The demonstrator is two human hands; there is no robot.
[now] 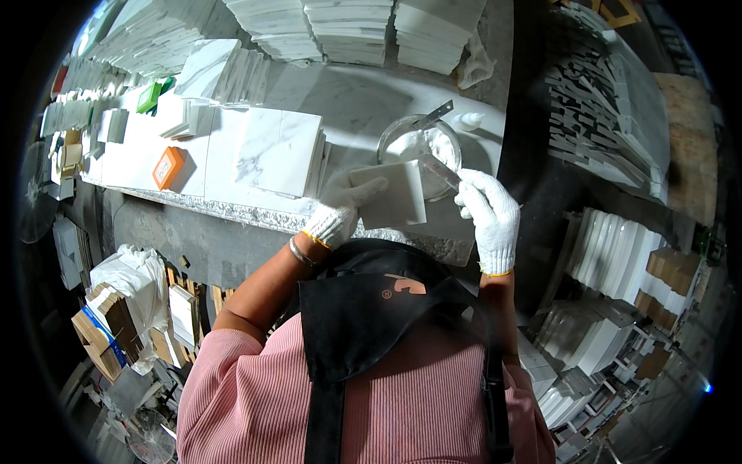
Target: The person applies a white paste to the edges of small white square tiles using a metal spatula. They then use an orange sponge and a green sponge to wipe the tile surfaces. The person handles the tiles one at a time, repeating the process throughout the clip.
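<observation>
My left hand [337,209], in a white knitted glove, grips a pale square tile [394,198] by its left edge, thumb lying over its face. The gloved right hand [491,215] pinches a flat, narrow scraper blade [440,171], whose far end reaches to the tile's upper right corner. Just beyond the tile stands a clear round bowl [382,144] with white paste [435,145] inside. Another flat metal blade [434,115] leans across the bowl's far rim. Whether paste is on the scraper I cannot make out.
Left of my hands, white marbled tiles [278,151] lie stacked on the bench [348,89]. An orange box [168,168] sits near the front edge, a green one [150,98] farther back. Tall tile stacks [352,31] line the far side. A white bottle [468,121] is beside the bowl.
</observation>
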